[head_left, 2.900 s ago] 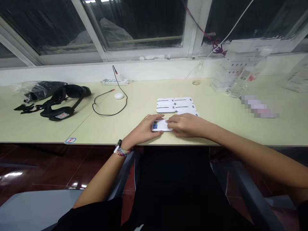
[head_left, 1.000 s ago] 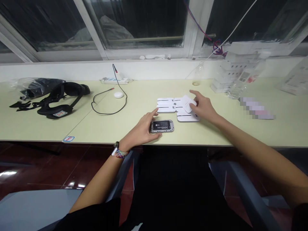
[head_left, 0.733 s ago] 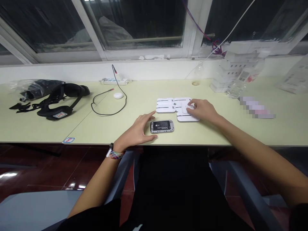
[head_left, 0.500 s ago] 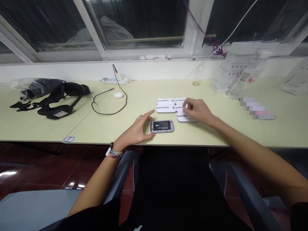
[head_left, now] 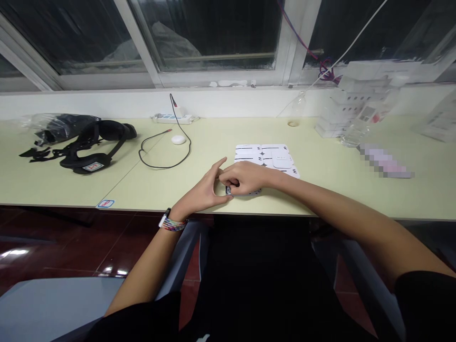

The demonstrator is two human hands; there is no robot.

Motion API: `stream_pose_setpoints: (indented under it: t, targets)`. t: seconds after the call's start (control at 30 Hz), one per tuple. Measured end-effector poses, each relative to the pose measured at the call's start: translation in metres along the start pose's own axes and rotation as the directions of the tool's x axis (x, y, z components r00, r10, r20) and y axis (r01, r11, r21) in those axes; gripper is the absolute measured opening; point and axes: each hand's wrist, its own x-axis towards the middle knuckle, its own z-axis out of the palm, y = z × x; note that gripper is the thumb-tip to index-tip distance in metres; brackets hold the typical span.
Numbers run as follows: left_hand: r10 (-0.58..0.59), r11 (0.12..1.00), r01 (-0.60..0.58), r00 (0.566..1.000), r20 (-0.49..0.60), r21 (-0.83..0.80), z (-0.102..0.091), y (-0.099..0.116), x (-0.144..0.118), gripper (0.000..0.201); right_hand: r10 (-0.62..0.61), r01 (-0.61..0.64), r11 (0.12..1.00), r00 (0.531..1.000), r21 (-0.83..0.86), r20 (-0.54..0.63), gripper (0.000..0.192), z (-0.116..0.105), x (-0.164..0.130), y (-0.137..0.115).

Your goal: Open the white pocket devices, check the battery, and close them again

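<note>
A flat pocket-sized device (head_left: pixel 228 190) with a bared battery lies near the table's front edge, mostly hidden under my right hand. My left hand (head_left: pixel 202 194) spans its left end, thumb at the near corner and fingers at the far side, index finger raised. Over the device, my right hand (head_left: pixel 245 176) is closed, its fingertips pinched together at the left end. Whatever they pinch is too small or hidden to make out. Just behind lie several white rounded panels (head_left: pixel 249 149) marked with a W and dark lines. One smaller white panel (head_left: pixel 281 159) rests on top of them.
A black headset (head_left: pixel 89 161) and a plastic bag (head_left: pixel 67 128) lie at the left. A dark cable (head_left: pixel 160 167) curls by a white oval object (head_left: pixel 178 139) and a power strip (head_left: pixel 173 118). White boxes (head_left: pixel 335 111) and a plastic bottle (head_left: pixel 356 130) stand at the right.
My right hand has moved left and toward me, from the white panels onto the device, staying pinched. My left hand has stayed at the device's left end. The view shifted slightly.
</note>
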Motion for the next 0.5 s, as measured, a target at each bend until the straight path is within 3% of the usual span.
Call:
stream_pose_setpoints:
  t: [0.27,0.5]
  targets:
    - [-0.002,0.998,0.003,1.0,0.004,-0.055,-0.0003,-0.0011,-0.0006,0.119,-0.023,0.023,0.999,1.0,-0.023,-0.001,0.022,0.0042,0.0071,0.0017]
    - [-0.02,1.0,0.02,1.0,0.003,0.002,-0.0004,-0.0009,-0.0002,0.118,-0.017,0.017,0.999,1.0,-0.043,0.01,0.022,0.0037,0.0085,0.0003]
